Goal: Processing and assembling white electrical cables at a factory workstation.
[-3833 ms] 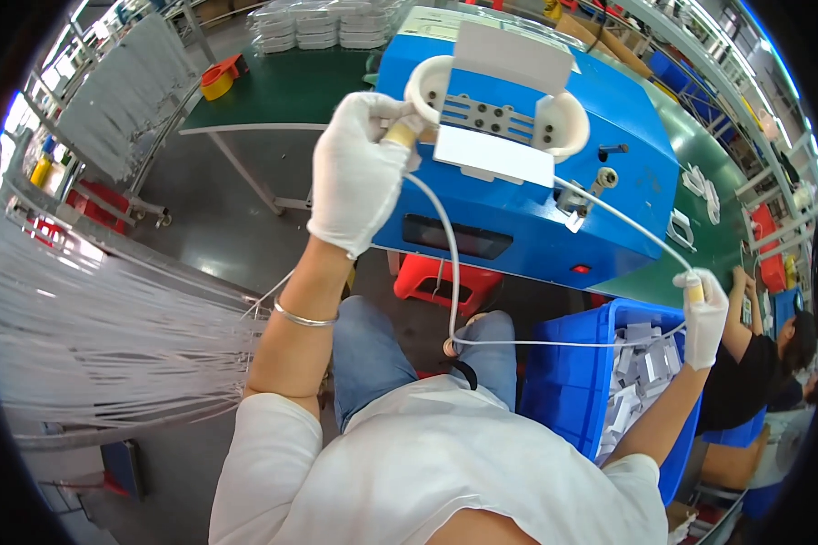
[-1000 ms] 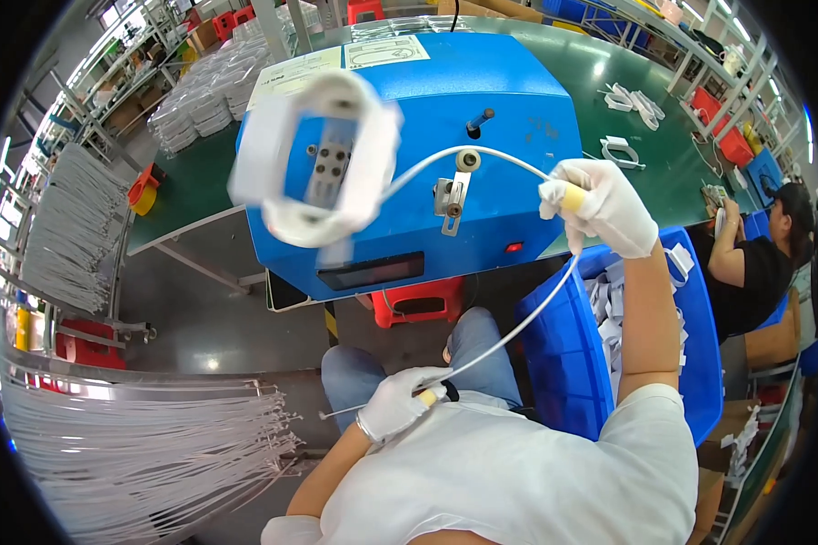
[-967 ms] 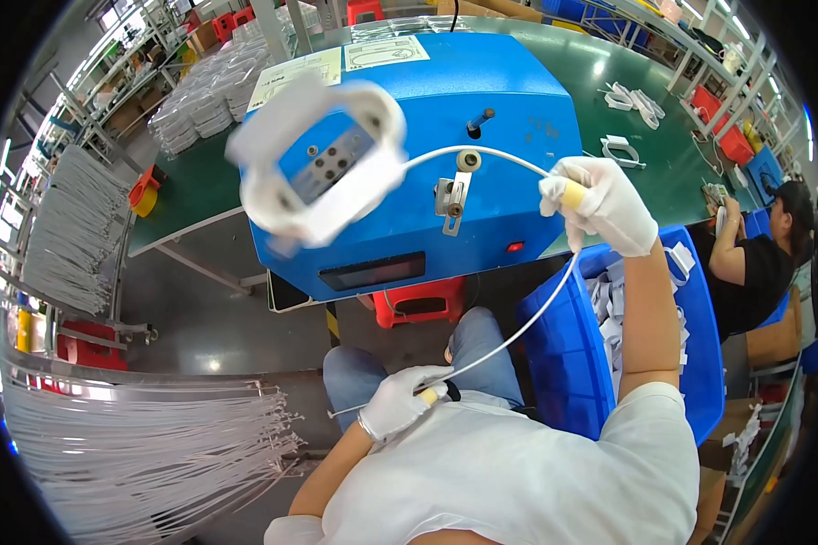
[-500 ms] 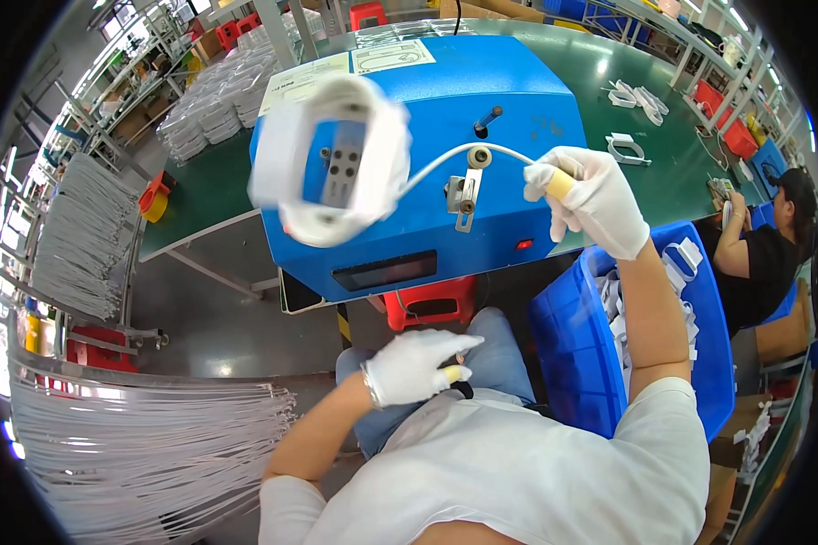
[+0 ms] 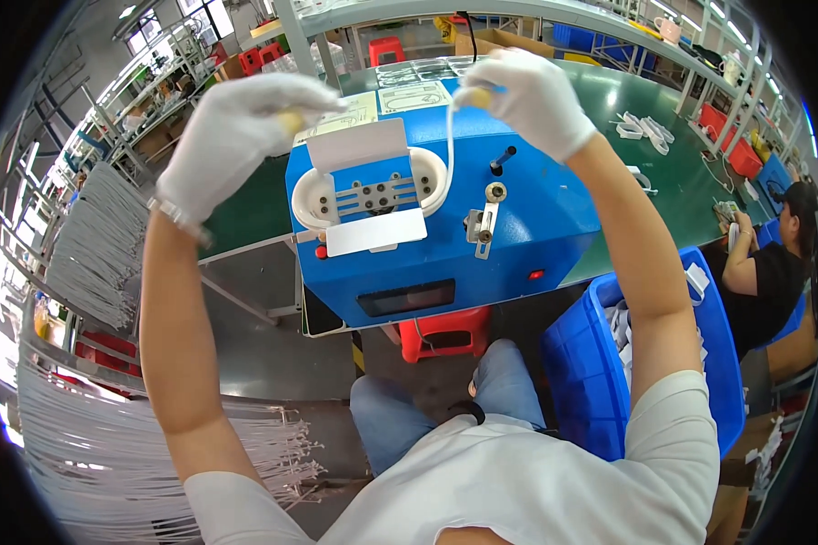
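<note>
On top of a blue winding machine point(image 5: 518, 245), a coil of white cable point(image 5: 311, 200) lies stopped around a metal holder point(image 5: 377, 195). White card flaps point(image 5: 375, 233) stick out from the front and back of the coil. My right hand point(image 5: 532, 100), in a white glove with yellow tape on a finger, pinches the free end of the cable above the coil's right side. The cable runs up from the coil to those fingers. My left hand point(image 5: 236, 136), gloved too, hovers at the coil's back left, fingers stretched out near the rear flap and apparently empty.
Right of my legs stands a blue bin point(image 5: 577, 354) of white pieces. Finished-looking white coils point(image 5: 645, 132) lie on the green table point(image 5: 600, 82). White cables point(image 5: 154, 445) hang in bundles at left. A co-worker point(image 5: 768, 263) sits at right; a red stool point(image 5: 445, 334) is underneath.
The coil, blurred by spinning before, is now still. My left hand has risen from my lap to the coil. My right hand has moved up and left with the cable end.
</note>
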Action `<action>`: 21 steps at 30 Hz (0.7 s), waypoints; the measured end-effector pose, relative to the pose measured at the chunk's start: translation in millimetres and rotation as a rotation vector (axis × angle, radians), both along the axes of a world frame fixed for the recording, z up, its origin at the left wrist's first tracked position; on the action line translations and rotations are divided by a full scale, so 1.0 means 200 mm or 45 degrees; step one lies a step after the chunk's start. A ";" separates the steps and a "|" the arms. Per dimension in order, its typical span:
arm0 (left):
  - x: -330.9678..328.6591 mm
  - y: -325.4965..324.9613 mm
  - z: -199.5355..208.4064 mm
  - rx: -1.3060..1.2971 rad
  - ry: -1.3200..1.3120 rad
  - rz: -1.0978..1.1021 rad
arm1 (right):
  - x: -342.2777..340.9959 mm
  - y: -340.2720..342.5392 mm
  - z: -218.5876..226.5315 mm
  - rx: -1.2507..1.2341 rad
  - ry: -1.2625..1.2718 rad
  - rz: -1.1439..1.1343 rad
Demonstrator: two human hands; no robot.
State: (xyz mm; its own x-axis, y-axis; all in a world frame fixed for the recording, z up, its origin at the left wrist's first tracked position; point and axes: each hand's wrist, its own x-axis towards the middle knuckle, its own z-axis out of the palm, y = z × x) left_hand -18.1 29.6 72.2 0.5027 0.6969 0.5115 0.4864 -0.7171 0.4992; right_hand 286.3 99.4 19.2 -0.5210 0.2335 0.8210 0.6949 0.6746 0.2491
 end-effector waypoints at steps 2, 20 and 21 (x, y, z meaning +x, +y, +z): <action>0.11 0.12 0.01 0.048 0.073 -0.191 | -0.03 0.20 -0.01 0.046 -0.073 0.067; -0.12 -0.02 -0.08 -0.111 0.423 0.197 | -0.38 -0.37 -0.02 0.033 -0.291 0.106; -0.12 -0.04 -0.09 -0.114 0.423 0.206 | -0.39 -0.35 -0.03 0.033 -0.290 0.115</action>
